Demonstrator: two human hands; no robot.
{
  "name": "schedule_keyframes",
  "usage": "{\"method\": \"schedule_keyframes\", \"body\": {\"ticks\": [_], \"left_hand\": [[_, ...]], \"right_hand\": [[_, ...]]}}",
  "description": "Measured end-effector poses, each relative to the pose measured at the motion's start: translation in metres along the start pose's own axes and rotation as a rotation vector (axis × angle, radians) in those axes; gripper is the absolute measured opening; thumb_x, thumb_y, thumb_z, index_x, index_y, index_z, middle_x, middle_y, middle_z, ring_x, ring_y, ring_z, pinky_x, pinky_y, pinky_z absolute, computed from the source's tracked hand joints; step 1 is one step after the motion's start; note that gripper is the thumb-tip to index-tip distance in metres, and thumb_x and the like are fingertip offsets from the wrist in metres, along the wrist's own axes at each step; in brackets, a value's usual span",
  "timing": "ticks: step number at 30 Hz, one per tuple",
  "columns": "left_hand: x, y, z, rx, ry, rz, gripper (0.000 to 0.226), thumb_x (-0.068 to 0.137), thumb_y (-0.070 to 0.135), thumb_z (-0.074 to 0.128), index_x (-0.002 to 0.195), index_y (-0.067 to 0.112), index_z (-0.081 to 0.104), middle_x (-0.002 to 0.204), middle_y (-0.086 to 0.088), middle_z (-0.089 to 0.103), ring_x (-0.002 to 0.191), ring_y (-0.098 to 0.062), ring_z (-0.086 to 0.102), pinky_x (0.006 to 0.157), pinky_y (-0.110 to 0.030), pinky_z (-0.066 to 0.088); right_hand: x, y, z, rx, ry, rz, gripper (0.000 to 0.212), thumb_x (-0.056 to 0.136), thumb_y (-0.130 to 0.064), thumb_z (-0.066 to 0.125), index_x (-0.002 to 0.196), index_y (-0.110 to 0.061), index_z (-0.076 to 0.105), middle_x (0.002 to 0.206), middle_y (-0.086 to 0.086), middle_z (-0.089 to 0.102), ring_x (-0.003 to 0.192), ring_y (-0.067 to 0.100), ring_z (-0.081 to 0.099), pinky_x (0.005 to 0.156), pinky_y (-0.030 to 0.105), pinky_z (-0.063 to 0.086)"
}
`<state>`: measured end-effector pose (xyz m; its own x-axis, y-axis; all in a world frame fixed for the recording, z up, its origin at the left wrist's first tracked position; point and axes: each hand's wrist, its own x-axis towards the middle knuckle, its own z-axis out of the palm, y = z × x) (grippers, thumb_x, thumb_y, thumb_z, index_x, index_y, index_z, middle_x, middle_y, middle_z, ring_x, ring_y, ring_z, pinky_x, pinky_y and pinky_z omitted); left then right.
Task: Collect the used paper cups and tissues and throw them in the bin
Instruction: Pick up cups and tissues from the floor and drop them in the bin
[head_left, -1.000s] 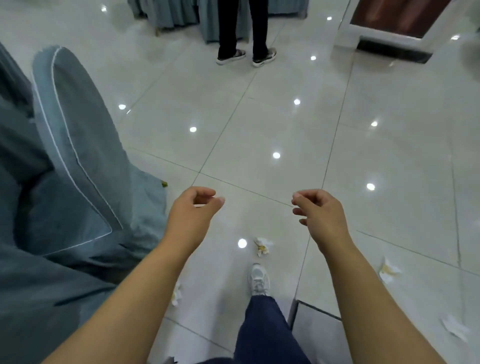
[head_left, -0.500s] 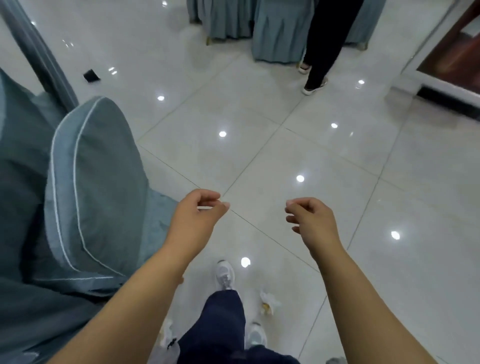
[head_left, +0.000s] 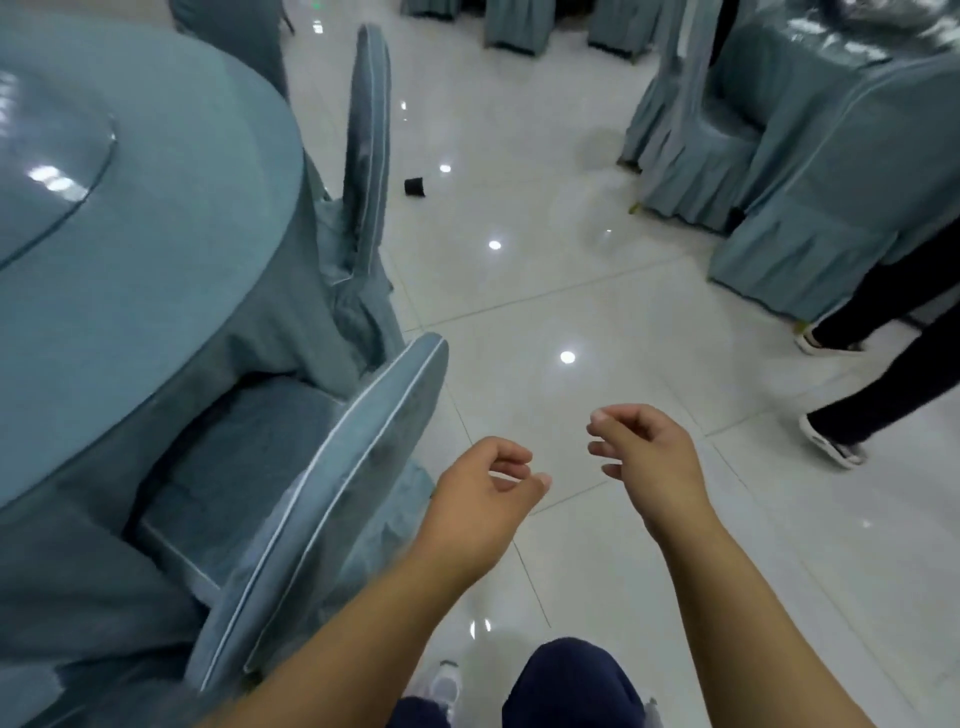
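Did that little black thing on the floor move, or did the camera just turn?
Cannot tell for sure. The little black thing shows more toward the middle now, but the chair shifted with it, so the camera probably turned.

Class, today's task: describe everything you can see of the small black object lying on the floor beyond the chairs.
The small black object is a short, dark cylinder, perhaps a cup, though it is too small to tell. It looks matte and lies tipped on its side on the glossy pale tiled floor, right of the far covered chair and apart from it. Nothing touches it but the floor. Both hands are well short of it.
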<state>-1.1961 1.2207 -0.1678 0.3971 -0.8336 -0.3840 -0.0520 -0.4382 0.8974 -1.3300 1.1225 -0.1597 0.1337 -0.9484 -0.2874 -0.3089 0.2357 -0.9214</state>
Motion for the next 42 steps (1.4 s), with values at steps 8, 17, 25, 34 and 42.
{"method": "schedule_keyframes", "body": {"ticks": [8,17,25,34,42], "left_hand": [[0.051,0.033,0.010,-0.136,0.320,-0.018,0.015,0.081,0.026,0.071,0.091,0.029,0.060,0.094,0.007,0.064,0.076,-0.009,0.059,0.067,-0.023,0.047],[0.133,0.104,0.083,-0.212,0.553,-0.004,0.018,0.082,0.025,0.071,0.097,0.025,0.061,0.093,0.006,0.065,0.082,-0.010,0.060,0.068,-0.022,0.046],[0.238,0.157,0.088,-0.173,0.619,0.028,0.017,0.082,0.030,0.070,0.096,0.030,0.060,0.092,0.011,0.065,0.083,-0.009,0.060,0.074,-0.022,0.048],[0.435,0.221,0.045,-0.187,0.624,0.043,0.015,0.084,0.028,0.069,0.096,0.028,0.060,0.094,0.010,0.064,0.082,-0.010,0.059,0.067,-0.023,0.047],[0.614,0.288,0.005,-0.190,0.600,0.042,0.015,0.084,0.029,0.069,0.097,0.031,0.060,0.096,0.012,0.063,0.091,-0.010,0.060,0.077,-0.026,0.051]], "right_hand": [[0.102,-0.049,0.025,-0.058,-0.321,-0.123,0.004,0.090,-0.022,0.063,0.090,-0.018,0.064,0.096,0.004,0.069,0.087,0.019,0.068,0.069,0.028,0.048],[0.218,-0.097,-0.039,-0.113,-0.511,-0.237,0.003,0.087,-0.021,0.065,0.087,-0.018,0.065,0.090,0.004,0.068,0.083,0.018,0.066,0.069,0.027,0.050],[0.342,-0.124,-0.037,-0.075,-0.523,-0.209,0.002,0.088,-0.018,0.064,0.086,-0.017,0.065,0.090,0.007,0.069,0.079,0.017,0.065,0.067,0.027,0.050],[0.519,-0.198,0.035,-0.145,-0.523,-0.247,0.004,0.089,-0.022,0.064,0.090,-0.019,0.065,0.089,0.001,0.069,0.084,0.018,0.067,0.067,0.028,0.050],[0.687,-0.261,0.071,-0.169,-0.496,-0.219,0.003,0.089,-0.021,0.063,0.090,-0.020,0.066,0.089,-0.001,0.069,0.083,0.016,0.068,0.069,0.029,0.052]]}}
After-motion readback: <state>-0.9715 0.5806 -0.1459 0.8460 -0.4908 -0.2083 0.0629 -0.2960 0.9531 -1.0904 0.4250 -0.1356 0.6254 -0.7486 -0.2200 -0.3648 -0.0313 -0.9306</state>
